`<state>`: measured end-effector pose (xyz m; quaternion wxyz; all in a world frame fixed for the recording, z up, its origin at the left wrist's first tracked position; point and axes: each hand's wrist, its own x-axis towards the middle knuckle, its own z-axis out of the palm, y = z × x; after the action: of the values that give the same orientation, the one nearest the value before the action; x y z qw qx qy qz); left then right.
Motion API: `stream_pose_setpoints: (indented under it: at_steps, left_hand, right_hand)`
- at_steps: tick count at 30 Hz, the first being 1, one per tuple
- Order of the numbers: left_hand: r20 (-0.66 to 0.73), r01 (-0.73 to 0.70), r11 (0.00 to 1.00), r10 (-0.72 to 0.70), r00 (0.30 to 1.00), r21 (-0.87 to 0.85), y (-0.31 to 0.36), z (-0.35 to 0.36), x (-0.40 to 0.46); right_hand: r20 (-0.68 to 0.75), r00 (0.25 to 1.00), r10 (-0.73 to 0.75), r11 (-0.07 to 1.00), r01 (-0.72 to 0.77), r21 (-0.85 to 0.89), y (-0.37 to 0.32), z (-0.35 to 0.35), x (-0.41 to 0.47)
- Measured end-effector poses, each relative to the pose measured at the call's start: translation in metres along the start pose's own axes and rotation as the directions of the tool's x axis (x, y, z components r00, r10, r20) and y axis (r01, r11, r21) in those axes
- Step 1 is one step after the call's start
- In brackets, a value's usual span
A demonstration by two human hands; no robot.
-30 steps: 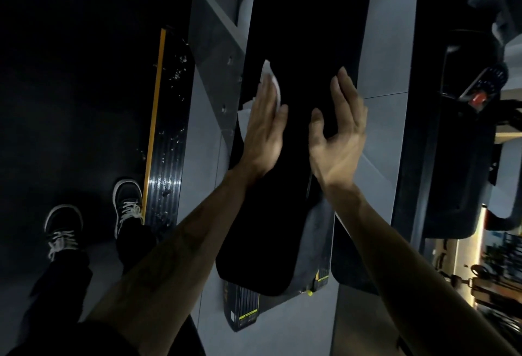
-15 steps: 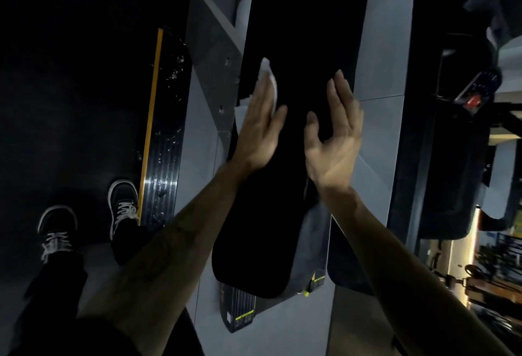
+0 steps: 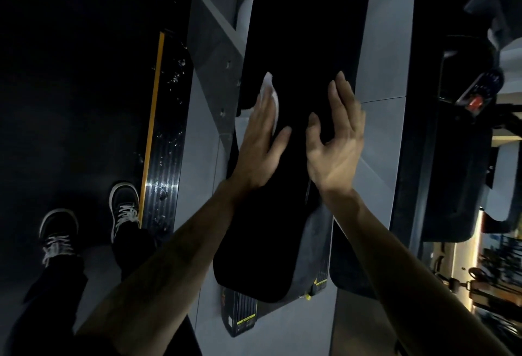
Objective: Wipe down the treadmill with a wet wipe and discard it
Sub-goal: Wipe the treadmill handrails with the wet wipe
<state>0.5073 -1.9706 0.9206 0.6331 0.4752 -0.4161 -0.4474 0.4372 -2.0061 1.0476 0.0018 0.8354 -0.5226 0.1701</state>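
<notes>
- Pressing my left hand [image 3: 261, 143] flat on the wet wipe [image 3: 268, 95], fingers straight and together, thumb spread to the side; the wipe sits between my palm and the black panel [image 3: 296, 44] of the treadmill.
- Wipe: white, thin, crumpled; only its upper edge and a strip along my index finger show past the fingertips. Rest is hidden under the hand.
- Black panel: long, smooth, matte, with a rounded lower end; too dark to see any wet streaks on it.
- My right hand [image 3: 336, 141] hangs just beside the left, palm turned toward it, fingers loosely extended and slightly bent, holding nothing. Whether it touches the panel I cannot tell.
- Grey frame [image 3: 214, 53] of the machine runs along the panel's left side.
- Side strip [image 3: 158, 129] with a yellow edge lies to the left, dotted with droplets.
- My shoes [image 3: 124, 206], dark with white laces, stand near that strip at lower left.
</notes>
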Motion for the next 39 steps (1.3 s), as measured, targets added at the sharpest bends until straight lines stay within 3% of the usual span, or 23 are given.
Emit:
stream_pose_setpoints:
  at_steps: [1, 4, 7, 11, 15, 18, 21, 23, 27, 31, 33, 36, 39]
  left_hand:
    - [-0.018, 0.039, 0.999, -0.039, 0.999, -0.025, -0.008, -0.001, 0.008]
    - [-0.037, 0.345, 0.921, -0.356, 0.934, -0.180, -0.023, -0.008, 0.015]
    - [-0.017, 0.479, 0.834, -0.502, 0.865, -0.273, -0.021, -0.006, -0.006]
    - [-0.011, 0.359, 0.923, -0.364, 0.931, -0.139, -0.002, 0.004, -0.043]
    - [0.018, 0.222, 0.974, -0.222, 0.975, -0.043, 0.001, -0.002, -0.011]
    - [-0.004, 0.332, 0.930, -0.337, 0.942, -0.156, -0.020, -0.012, 0.017]
    - [0.022, 0.514, 0.819, -0.526, 0.850, -0.257, -0.036, -0.018, 0.012]
    - [0.046, 0.541, 0.799, -0.550, 0.834, -0.264, -0.031, -0.016, -0.008]
    - [0.003, 0.364, 0.920, -0.368, 0.930, -0.145, -0.007, -0.002, -0.047]
    - [-0.013, 0.242, 0.955, -0.247, 0.969, -0.170, -0.003, -0.002, -0.006]
    - [-0.036, 0.272, 0.930, -0.289, 0.957, -0.247, -0.010, -0.009, 0.023]
    - [-0.004, 0.445, 0.792, -0.492, 0.871, -0.417, -0.021, -0.016, 0.034]
    - [0.094, 0.576, 0.691, -0.602, 0.793, -0.436, -0.043, -0.016, 0.008]
  right_hand:
    - [0.002, 1.000, 0.004, 1.000, -0.004, 0.001, 0.000, 0.000, 0.000]
    - [0.008, 1.000, 0.009, 1.000, -0.009, 0.017, 0.000, 0.000, 0.001]
    - [0.005, 1.000, 0.009, 1.000, -0.009, 0.021, 0.000, 0.000, 0.001]
    - [0.005, 1.000, -0.001, 1.000, 0.001, 0.004, 0.000, 0.000, 0.001]
    - [0.007, 1.000, 0.001, 1.000, -0.001, -0.012, 0.000, 0.000, 0.001]
    - [0.011, 1.000, 0.006, 1.000, -0.006, -0.001, -0.001, -0.001, 0.001]
    - [0.013, 1.000, 0.001, 1.000, -0.001, 0.008, -0.001, -0.001, 0.001]
    - [0.010, 1.000, 0.000, 1.000, 0.000, 0.007, -0.001, -0.001, 0.001]
    - [0.014, 1.000, 0.002, 1.000, -0.002, 0.002, -0.001, 0.000, 0.000]
    - [0.012, 1.000, -0.003, 1.000, 0.003, -0.005, 0.000, 0.000, 0.001]
    - [0.015, 1.000, -0.002, 1.000, 0.002, -0.007, 0.000, 0.000, 0.001]
    - [0.022, 1.000, 0.011, 1.000, -0.011, 0.005, -0.003, -0.001, 0.000]
    - [0.034, 0.999, 0.021, 1.000, -0.021, 0.017, -0.003, -0.002, 0.001]
